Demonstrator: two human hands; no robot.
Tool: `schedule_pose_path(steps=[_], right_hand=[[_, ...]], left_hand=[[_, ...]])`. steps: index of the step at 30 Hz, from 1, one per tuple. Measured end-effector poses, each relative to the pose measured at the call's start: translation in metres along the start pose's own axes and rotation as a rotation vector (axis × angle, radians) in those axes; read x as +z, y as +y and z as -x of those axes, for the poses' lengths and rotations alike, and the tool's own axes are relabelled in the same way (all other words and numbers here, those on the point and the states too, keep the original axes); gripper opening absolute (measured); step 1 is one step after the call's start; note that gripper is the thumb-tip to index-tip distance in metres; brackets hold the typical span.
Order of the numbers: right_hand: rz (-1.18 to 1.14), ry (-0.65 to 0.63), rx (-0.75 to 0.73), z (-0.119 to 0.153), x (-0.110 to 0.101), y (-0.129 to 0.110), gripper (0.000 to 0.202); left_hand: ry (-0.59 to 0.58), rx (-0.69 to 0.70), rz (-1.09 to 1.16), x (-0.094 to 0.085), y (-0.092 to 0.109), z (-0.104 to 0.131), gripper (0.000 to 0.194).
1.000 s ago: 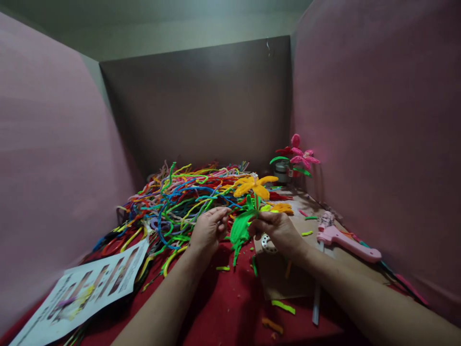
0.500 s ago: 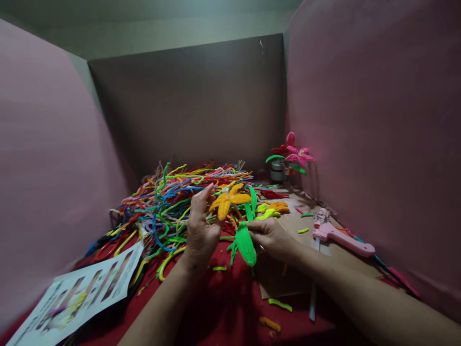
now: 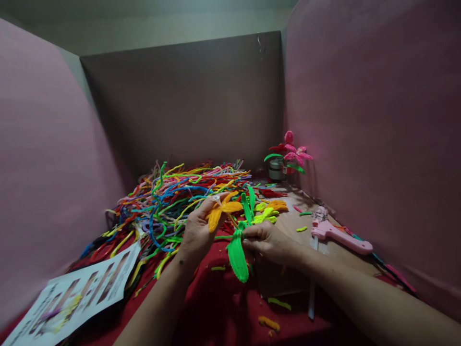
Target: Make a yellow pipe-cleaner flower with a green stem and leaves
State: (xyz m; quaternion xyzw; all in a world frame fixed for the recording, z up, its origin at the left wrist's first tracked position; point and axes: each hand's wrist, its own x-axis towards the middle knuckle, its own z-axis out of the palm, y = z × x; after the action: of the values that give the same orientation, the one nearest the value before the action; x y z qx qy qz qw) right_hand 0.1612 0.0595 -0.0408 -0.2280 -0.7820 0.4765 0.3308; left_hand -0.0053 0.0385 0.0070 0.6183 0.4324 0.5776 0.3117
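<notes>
An orange pipe-cleaner flower (image 3: pixel 224 209) tilts to the left, and my left hand (image 3: pixel 200 226) is closed on it from behind, fingers partly hidden by the petals. Its stem runs down to the right into several fuzzy green leaves (image 3: pixel 237 257). My right hand (image 3: pixel 264 240) pinches the stem where the leaves join, with the largest leaf hanging below the fingertips and others pointing up.
A heap of colourful pipe cleaners (image 3: pixel 180 192) lies behind my hands. On the right are a pink glue gun (image 3: pixel 340 235) on a board (image 3: pixel 293 221), and pink flowers (image 3: pixel 297 154) in a pot. A printed sheet (image 3: pixel 82 293) lies at left.
My left hand has gone from spread fingers beside the flower to closing on it. The flower now tilts further left and lower, and the large leaf has swung down and left.
</notes>
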Motion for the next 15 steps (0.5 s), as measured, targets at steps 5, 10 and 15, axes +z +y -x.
schedule_pose_path(steps=[5,10,15], right_hand=[[0.025,-0.010,-0.002,0.0017,-0.0005,-0.0040,0.027],[-0.067,-0.031,0.043,0.0027,0.0008,-0.0061,0.020],[-0.097,-0.017,0.039,0.0023,0.0029,-0.0046,0.018]], left_hand=[[0.094,0.140,-0.102,-0.0010,-0.0063,0.0037,0.029],[0.073,0.207,-0.203,-0.0032,-0.0070,0.0048,0.031],[0.104,0.234,-0.227,-0.0013,-0.0030,0.0060,0.028]])
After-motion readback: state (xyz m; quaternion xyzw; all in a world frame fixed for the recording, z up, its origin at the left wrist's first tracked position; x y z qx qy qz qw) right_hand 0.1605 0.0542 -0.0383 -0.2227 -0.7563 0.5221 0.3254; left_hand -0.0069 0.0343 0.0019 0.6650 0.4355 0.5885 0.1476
